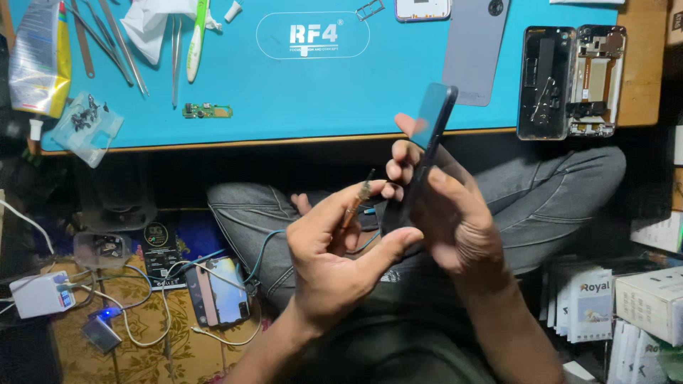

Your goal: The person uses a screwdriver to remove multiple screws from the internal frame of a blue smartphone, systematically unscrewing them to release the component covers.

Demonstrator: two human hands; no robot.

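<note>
Your right hand [455, 220] fingers grip the dark slim phone [427, 149] edge-on over your lap, below the counter's [320, 92] front edge. Left hand [334, 249] fingers pinch a thin brown-handled tool [353, 206] beside it. Phone looks closed up; opened chassis [571, 82] waits at the right edge.

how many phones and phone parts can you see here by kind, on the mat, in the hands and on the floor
Phone held edge-on in the right hand, with the left hand beside it: dark phone: 1
Opened phone bodies on the mat: 2
Grey back cover: 1
Small green circuit board: 1
Phone on the floor: 1
Total: 6
</note>
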